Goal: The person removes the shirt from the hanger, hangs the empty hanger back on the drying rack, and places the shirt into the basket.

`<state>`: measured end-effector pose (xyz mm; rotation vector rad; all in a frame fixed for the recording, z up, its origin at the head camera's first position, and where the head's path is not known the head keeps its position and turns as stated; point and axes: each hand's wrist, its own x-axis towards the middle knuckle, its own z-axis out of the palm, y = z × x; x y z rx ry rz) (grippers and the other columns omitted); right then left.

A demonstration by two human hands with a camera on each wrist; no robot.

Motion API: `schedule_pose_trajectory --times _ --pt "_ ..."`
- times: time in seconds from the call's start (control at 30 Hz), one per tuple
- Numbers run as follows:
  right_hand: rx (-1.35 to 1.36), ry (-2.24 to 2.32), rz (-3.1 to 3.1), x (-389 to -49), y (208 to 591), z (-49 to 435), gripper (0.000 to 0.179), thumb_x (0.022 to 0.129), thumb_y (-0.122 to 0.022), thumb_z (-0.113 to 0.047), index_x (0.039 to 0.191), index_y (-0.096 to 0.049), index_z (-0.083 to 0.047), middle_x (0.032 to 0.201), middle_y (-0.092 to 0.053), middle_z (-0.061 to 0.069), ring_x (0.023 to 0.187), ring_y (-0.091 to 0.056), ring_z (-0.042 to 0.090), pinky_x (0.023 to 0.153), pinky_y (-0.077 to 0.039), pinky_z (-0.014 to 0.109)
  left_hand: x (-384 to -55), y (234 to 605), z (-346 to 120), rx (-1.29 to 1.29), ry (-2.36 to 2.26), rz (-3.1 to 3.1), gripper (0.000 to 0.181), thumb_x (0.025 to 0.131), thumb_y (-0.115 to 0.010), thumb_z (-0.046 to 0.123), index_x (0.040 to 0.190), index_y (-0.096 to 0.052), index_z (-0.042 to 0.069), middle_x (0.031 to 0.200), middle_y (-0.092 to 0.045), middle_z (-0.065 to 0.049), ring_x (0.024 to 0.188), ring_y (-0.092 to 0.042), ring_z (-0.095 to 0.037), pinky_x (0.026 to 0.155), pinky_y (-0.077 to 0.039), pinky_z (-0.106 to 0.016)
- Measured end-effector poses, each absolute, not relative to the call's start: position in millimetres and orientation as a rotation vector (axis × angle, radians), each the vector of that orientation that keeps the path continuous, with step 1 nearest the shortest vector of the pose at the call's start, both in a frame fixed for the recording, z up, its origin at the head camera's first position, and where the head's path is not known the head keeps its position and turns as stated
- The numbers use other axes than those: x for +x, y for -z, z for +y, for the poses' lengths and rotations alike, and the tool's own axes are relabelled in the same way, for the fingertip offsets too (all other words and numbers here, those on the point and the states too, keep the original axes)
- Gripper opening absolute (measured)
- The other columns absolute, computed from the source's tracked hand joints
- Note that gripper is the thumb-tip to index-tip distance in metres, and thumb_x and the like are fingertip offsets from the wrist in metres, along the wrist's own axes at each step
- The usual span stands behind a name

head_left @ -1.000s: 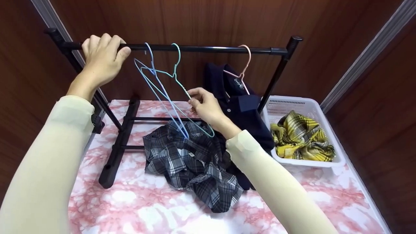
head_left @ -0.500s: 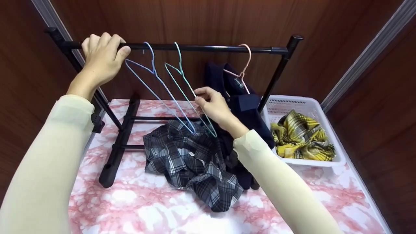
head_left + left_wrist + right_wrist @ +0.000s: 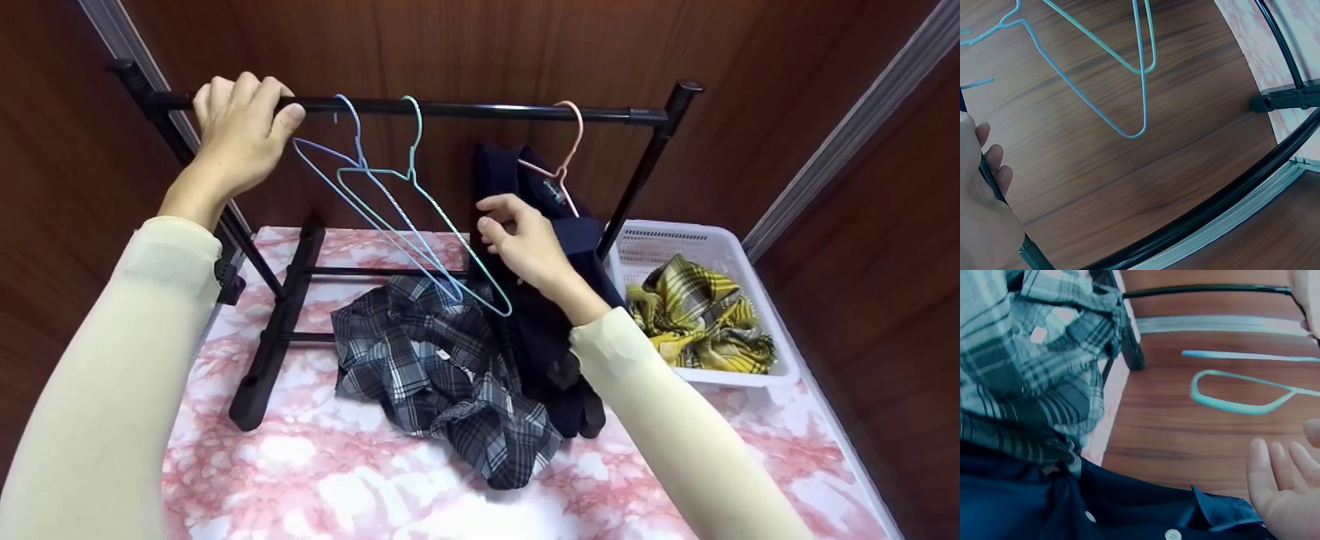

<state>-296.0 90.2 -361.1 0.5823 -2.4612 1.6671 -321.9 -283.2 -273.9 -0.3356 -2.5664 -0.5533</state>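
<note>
At the left end of the black clothes rack, my left hand [image 3: 241, 135] grips the top bar [image 3: 487, 111]; the left wrist view shows fingertips [image 3: 995, 157] curled past it. A blue wire hanger [image 3: 358, 135] and a green wire hanger [image 3: 418, 127] hang from the bar, bare and askew, overlapping lower down. My right hand [image 3: 531, 244] is just right of the green hanger, fingers loosely bent and holding nothing. Behind it a navy polo shirt [image 3: 499, 176] hangs on a pink hanger [image 3: 577, 135]. Below the hangers lies a crumpled grey plaid shirt [image 3: 442, 367].
A white plastic basket [image 3: 780, 352] at the right holds a yellow plaid garment [image 3: 694, 315]. The rack's black foot [image 3: 259, 375] stands on the pink marbled table [image 3: 300, 480]. Wood-grain panels [image 3: 450, 45] close in the back and sides.
My right hand has let go of the green hanger and moved right. The green hanger slid slightly right on the bar and swung, turning its frame. My left hand stays on the bar.
</note>
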Motion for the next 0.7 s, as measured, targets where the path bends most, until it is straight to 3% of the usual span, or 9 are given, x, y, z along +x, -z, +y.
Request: schedule_pose_trajectory --times 0.1,0.37,0.7 --pt "0.616 -1.549 -2.471 -290 358 98 0.028 0.104 -0.064 -0.012 0.132 -0.068 -0.005 0.114 -0.072 0.011 0.090 -0.073 0.020 0.080 -0.060 0.031 -323 275 -283 -0.335 0.561 -2.565 0.045 0.114 -0.041 0.037 0.136 -0.055 0.000 0.130 -0.048 -0.026 0.131 -0.030 -0.047 0.123 -0.001 -0.056" --pt "0.740 -1.338 -2.434 -268 350 117 0.037 0.103 -0.065 -0.011 0.138 -0.063 0.000 0.131 -0.068 0.016 0.120 -0.068 0.028 0.103 -0.055 0.038 -324 279 -285 -0.346 0.573 -2.516 0.044 0.114 -0.042 0.037 0.136 -0.055 0.001 0.129 -0.049 -0.026 0.131 -0.031 -0.048 0.124 -0.002 -0.054" --pt "0.805 -1.381 -2.406 -236 346 135 0.043 0.102 -0.068 -0.011 0.144 -0.060 -0.004 0.143 -0.061 0.015 0.125 -0.065 0.029 0.104 -0.056 0.043 -314 278 -295 -0.363 0.645 -2.472 0.039 0.112 -0.051 0.031 0.142 -0.062 0.009 0.130 -0.056 -0.021 0.131 -0.036 -0.041 0.126 -0.004 -0.047"
